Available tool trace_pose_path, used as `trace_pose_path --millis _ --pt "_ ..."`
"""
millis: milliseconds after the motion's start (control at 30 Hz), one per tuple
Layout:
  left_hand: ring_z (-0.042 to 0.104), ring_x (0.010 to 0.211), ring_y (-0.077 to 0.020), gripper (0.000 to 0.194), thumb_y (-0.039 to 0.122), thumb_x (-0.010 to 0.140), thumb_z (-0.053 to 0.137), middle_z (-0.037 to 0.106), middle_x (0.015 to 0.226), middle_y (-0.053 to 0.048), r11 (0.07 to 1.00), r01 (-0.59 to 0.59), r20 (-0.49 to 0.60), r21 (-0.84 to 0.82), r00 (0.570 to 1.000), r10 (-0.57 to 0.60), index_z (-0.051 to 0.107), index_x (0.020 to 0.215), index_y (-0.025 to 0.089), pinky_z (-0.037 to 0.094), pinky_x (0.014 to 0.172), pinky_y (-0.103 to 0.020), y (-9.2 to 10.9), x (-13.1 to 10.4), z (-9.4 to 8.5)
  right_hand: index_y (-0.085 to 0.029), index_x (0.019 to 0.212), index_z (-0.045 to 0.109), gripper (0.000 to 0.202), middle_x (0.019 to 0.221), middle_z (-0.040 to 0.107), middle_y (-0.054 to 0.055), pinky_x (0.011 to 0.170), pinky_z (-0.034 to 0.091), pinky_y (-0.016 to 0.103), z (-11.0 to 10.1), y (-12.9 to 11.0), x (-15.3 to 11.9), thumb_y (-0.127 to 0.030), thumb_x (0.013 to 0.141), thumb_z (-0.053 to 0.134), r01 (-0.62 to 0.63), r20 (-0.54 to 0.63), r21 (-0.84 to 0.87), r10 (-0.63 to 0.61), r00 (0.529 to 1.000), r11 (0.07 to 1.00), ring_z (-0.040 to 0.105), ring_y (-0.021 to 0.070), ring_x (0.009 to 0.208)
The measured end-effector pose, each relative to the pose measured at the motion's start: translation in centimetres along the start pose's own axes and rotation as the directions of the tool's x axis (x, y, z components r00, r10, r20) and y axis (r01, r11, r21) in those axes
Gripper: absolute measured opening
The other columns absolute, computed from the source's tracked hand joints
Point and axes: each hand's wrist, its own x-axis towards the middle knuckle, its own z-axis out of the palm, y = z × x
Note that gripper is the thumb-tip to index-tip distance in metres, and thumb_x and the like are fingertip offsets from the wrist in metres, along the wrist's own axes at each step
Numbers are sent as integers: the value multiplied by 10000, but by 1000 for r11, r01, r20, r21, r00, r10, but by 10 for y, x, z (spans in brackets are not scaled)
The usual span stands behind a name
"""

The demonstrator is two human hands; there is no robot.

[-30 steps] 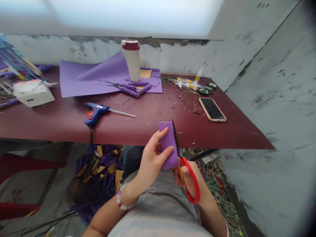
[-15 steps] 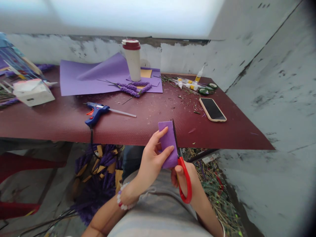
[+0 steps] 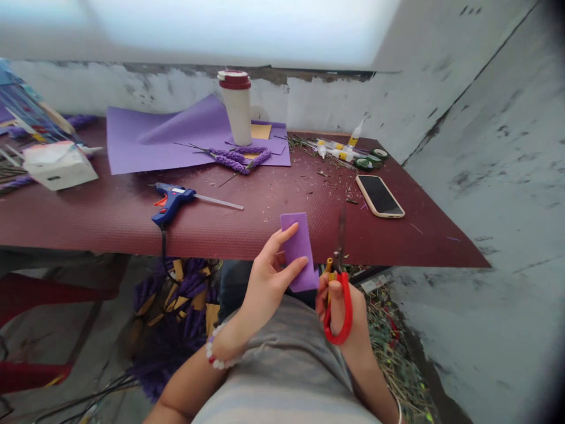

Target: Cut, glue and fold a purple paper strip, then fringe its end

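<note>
My left hand (image 3: 269,271) pinches a small folded piece of purple paper (image 3: 298,244) upright over the table's front edge, thumb and forefinger lying across its face. To its right, my right hand (image 3: 348,309) is closed around red-handled scissors (image 3: 341,294), which stand apart from the paper with the blades pointing up; the blade tips are blurred. A thin yellow stick-like thing (image 3: 329,268) shows beside the scissors, also in the right hand. Its kind is not clear.
On the dark red table (image 3: 265,235) lie a blue glue gun (image 3: 172,203), a phone (image 3: 380,196), large purple paper (image 3: 168,135), purple flower stems (image 3: 238,159) and several small bottles (image 3: 342,153). A lidded cup (image 3: 238,109) stands at the back. Purple bunches (image 3: 185,300) lie below.
The scissors have moved right, away from the paper's right edge, with my right hand. The paper looks slightly narrower, and a thin purple strip now lies on the table near the phone.
</note>
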Motion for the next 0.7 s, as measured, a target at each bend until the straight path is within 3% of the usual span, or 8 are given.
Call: trace_pose_path --millis 133,267,367,433,567,700 --pt "677 919 -157 529 262 820 841 698 1278 -46 1000 -30 9 0 1000 30 703 1330 299 602 754 -238 6 8 -4 -244 722 500 453 571 592 -42 444 441 245 -3 -11 14 -602 837 753 193 -149 49 -184 972 980 510 117 443" --pt "685 899 -147 526 246 823 839 679 1343 -48 993 -115 32 24 993 114 703 1328 305 608 762 -242 13 18 -7 -248 700 502 428 757 713 3 603 530 311 -4 -28 30 -442 722 882 371 -79 6 -370 926 928 601 155 594" --pt "693 870 -141 535 239 839 827 667 1365 -48 988 -152 64 39 987 149 684 1351 311 612 728 -236 18 25 -9 -252 700 508 432 782 738 11 668 543 334 1 -35 36 -373 671 921 361 39 -26 -360 932 932 643 186 676" --pt "700 864 -143 542 239 842 828 682 1340 -46 987 -160 81 33 984 157 678 1358 306 620 738 -242 22 28 -10 -259 684 467 459 753 726 7 669 557 345 7 -35 38 -383 672 909 315 77 43 -317 945 948 656 196 680" --pt "732 926 -184 476 316 911 769 692 1342 -46 991 -131 84 -15 988 131 669 1376 311 639 788 -288 27 29 -14 -266 673 416 477 713 688 -7 655 570 340 19 -32 39 -359 665 883 252 39 166 -262 964 953 655 188 652" --pt "742 862 -178 406 418 988 654 743 1228 -50 992 -36 66 -117 997 44 664 1382 321 618 682 -255 30 29 -15 -267 677 424 439 708 672 -15 639 557 323 24 -32 39 -304 678 862 257 -11 170 -259 966 951 647 178 644"
